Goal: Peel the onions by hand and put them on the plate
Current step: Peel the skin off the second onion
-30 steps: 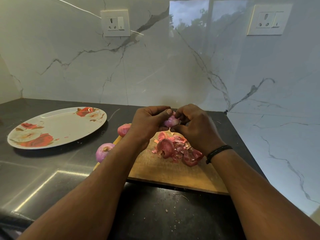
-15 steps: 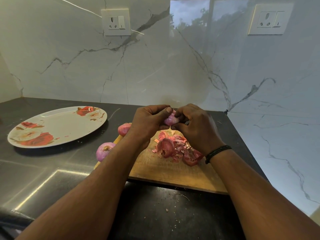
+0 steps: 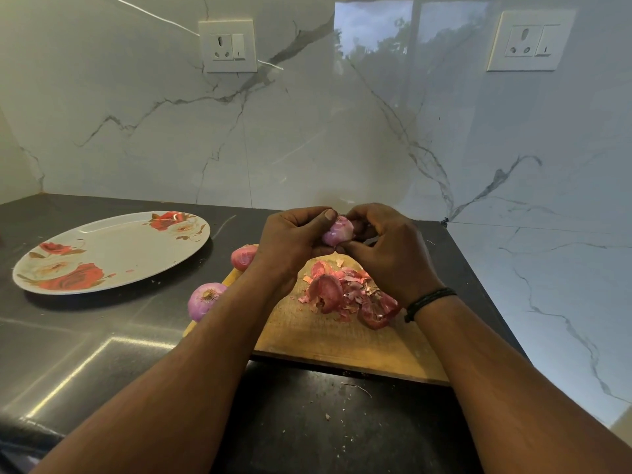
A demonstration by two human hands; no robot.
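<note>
Honestly, both hands, left hand [image 3: 290,241] and right hand [image 3: 386,248], have fingers pinched on the small onion [image 3: 338,230] above the cutting board [image 3: 342,340]; it looks light, firm, slippery, so grip its ends.

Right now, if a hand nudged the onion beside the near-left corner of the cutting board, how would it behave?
The onion looks round and lies on the smooth dark counter, so it would probably roll. It seems firm, and its glossy skin may be slightly slippery.

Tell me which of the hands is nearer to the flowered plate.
Left. The left hand grips the onion over the cutting board, on the side facing the plate. The right hand holds the same onion from its far side, farther from the plate.
</note>
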